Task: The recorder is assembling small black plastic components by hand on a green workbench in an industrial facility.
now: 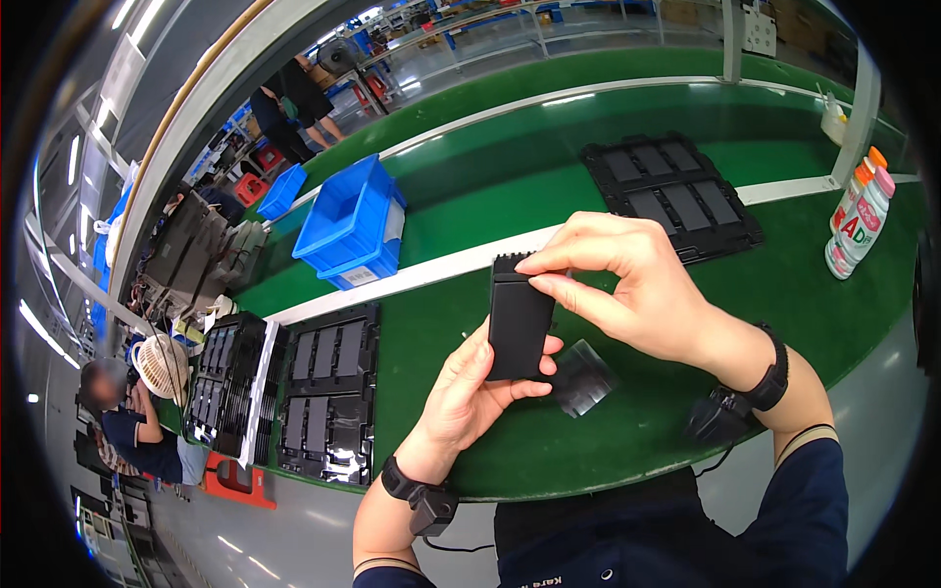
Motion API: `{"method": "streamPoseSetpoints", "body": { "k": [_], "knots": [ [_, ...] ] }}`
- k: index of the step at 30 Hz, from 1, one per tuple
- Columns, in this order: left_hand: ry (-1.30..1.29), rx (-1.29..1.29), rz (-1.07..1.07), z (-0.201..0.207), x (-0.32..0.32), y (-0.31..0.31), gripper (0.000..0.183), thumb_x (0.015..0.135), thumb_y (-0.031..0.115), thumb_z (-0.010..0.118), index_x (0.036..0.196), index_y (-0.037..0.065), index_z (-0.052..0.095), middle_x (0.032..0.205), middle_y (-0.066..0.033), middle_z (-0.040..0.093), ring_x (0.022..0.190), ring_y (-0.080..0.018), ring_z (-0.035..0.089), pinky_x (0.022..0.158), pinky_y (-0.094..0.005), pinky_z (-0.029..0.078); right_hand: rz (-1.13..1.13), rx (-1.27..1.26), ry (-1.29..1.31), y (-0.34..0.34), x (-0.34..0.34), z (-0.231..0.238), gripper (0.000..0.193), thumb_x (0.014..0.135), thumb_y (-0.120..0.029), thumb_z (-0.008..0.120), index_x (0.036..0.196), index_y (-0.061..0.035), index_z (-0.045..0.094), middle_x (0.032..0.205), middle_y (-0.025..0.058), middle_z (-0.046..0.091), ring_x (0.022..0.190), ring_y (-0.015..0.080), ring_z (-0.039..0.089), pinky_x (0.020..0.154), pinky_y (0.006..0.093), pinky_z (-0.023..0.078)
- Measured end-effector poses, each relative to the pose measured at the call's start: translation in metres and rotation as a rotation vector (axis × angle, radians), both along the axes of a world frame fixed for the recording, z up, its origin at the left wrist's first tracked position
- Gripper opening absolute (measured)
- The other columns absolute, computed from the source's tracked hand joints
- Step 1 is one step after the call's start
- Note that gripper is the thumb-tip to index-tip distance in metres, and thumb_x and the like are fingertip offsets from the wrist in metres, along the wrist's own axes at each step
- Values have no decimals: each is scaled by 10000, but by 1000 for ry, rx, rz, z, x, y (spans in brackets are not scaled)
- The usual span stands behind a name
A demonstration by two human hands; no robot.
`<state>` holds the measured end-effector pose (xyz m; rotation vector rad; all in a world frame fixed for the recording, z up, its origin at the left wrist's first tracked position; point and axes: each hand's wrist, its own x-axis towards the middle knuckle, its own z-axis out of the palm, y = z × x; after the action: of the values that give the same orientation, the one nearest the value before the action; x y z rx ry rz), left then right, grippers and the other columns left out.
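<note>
My left hand [461, 387] holds a flat black rectangular block [520, 328] upright above the green bench, its fingers wrapped round the lower part. The block has a row of small teeth along its top edge and a crosswise line just below them. My right hand [627, 284] pinches the block's upper right corner between thumb and forefinger. Whether a thin film or strip is also between those fingertips is too small to tell. Just right of the block, a crumpled piece of clear plastic film [584, 380] lies on the bench.
Black trays with dark flat pieces lie at the left [328, 392] and back right [671, 186]; a tray stack [223, 382] stands farther left. Blue bins [351, 220] stand behind. Bottles [863, 225] are at the right. A white rail [461, 265] crosses the bench. Other people sit and stand beyond.
</note>
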<state>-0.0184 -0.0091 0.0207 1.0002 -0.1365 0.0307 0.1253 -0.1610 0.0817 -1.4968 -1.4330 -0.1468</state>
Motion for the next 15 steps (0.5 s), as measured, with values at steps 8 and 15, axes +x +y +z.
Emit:
{"method": "streamPoseSetpoints", "body": {
  "k": [8, 15],
  "knots": [
    [57, 173, 2, -3, 0, 1, 556, 939, 350, 418, 1361, 21, 265, 1162, -183, 521, 975, -214, 575, 809, -345, 514, -105, -71, -355, -8, 2, 0, 147, 682, -22, 658, 827, -9, 641, 740, 93, 617, 639, 233, 613, 548, 309, 503],
    [116, 134, -11, 0, 0, -17, 496, 962, 400, 306, 1321, 63, 254, 1004, -88, 486, 810, -135, 478, 651, -262, 422, -139, -31, -391, 3, -3, -21, 174, 627, -24, 649, 792, -19, 593, 656, 58, 544, 552, 217, 569, 488, 301, 478]
  ]
}}
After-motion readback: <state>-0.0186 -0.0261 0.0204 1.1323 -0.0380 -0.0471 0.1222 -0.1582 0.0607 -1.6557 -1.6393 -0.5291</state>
